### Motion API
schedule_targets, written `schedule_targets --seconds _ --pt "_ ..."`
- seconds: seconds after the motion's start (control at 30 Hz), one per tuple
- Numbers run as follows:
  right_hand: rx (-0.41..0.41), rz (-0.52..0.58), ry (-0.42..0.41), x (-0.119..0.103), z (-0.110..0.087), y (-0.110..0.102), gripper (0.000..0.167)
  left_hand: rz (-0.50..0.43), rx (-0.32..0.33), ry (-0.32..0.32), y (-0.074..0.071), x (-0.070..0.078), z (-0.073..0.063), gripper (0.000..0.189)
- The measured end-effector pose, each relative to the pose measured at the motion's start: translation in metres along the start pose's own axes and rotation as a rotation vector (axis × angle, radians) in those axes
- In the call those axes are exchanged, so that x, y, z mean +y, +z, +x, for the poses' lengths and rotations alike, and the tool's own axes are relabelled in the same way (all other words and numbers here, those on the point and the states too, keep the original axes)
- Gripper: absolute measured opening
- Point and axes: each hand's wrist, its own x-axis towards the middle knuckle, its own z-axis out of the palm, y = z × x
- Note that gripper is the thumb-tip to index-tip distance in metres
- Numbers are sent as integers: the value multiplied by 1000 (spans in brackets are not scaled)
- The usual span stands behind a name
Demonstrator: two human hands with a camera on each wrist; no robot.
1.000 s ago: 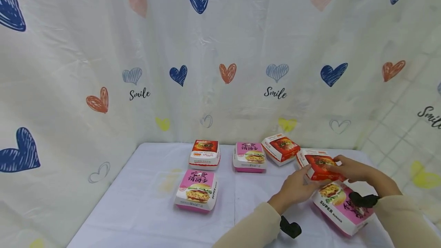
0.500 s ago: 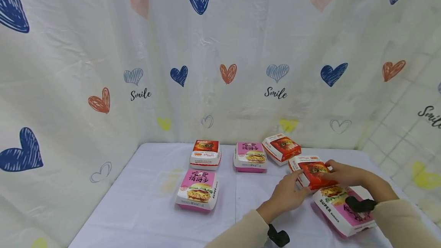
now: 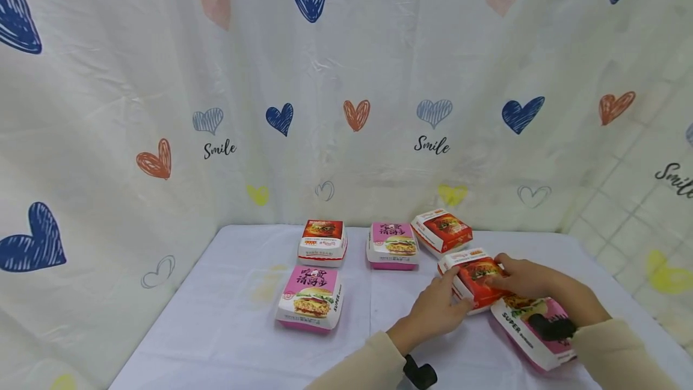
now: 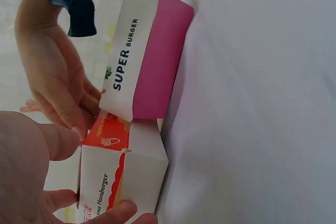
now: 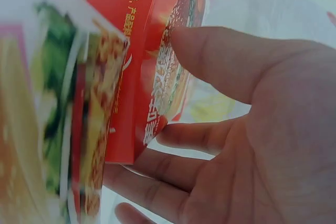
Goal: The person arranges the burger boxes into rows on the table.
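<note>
Both hands hold a red-and-white hamburger box (image 3: 471, 278) at the right of the table. My left hand (image 3: 433, 309) grips its left side, thumb at the upper edge, fingers along the printed white side (image 4: 100, 182). From the opposite side my right hand (image 3: 530, 281) holds it, thumb on the red lid (image 5: 157, 61) and fingers by the edge. Just in front, under the right forearm, lies a pink-and-white burger box (image 3: 520, 333); in the left wrist view the two boxes touch or nearly touch. Whether the red box's base rests on the cloth I cannot tell.
Behind the held box stands another red burger box (image 3: 442, 232). A pink burger box (image 3: 393, 247) is left of it. Farther left, a red box (image 3: 322, 242) stands behind a pink one (image 3: 310, 298). White cloth covers the table (image 3: 216, 330); a heart-printed curtain (image 3: 373, 47) hangs behind.
Both hands have brought the red hamburger box leftward and nearer to me, away from the right rear of the table. The other boxes stay where they were.
</note>
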Motion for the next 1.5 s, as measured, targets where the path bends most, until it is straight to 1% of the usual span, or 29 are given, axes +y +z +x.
schedule_targets --seconds 0.13,0.33,0.63,0.73,0.83,0.93,1.03,1.17,1.27,1.4,1.5 --pt "33 -17 3 -8 1 7 79 27 -7 4 -7 -4 -7 60" --pt "69 -19 -3 -23 -2 17 75 91 5 24 -18 -10 -15 59" --pt "85 -25 1 -45 -4 31 78 177 24 53 -33 -25 -32 62" --pt "86 -17 1 -50 -2 36 79 182 29 67 -39 -30 -37 61" --pt "90 -5 2 -55 0 40 77 173 24 68 -46 -35 -42 60" --pt "97 23 -4 -61 1 44 74 168 27 55 -52 -40 -47 60" --pt "103 57 -10 -67 3 47 67 186 47 51 -58 -44 -53 61" --pt "96 82 -5 -74 5 50 54 211 59 47 -67 -50 -60 60" --pt "86 99 1 -78 7 52 44 219 55 42 -73 -54 -64 60" --pt "98 145 -39 -81 10 55 40 239 55 36 -80 -59 -69 60" --pt "100 188 -86 -81 12 55 42 248 53 34 -84 -61 -72 61"
